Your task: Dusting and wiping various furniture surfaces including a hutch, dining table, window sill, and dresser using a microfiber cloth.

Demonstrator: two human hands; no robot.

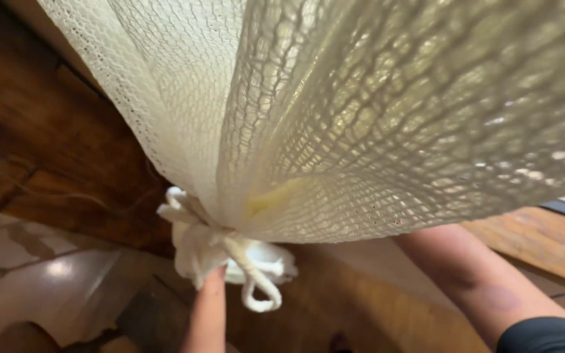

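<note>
Cream net [374,111] hangs close before the camera and fills most of the view, its folds gathered down to a neck bound with white cord [256,271]. Nearest the viewer, low in the frame, a finger [207,307] of the left hand points up and touches the bunched cloth tail [188,245] just below the knot; the rest of that hand is cut off, so how far it is open cannot be told. On the right a bare forearm [472,278] with a dark sleeve [547,335] at its end runs up behind the net, and its hand is hidden by the cloth. The work looks to be at the knot itself, with the tie being felt or handled; a next move there would call for a firm pinch on the loop and a steady hold on the neck. Beyond lie brown wood [67,131] and pale tile [27,274].
</note>
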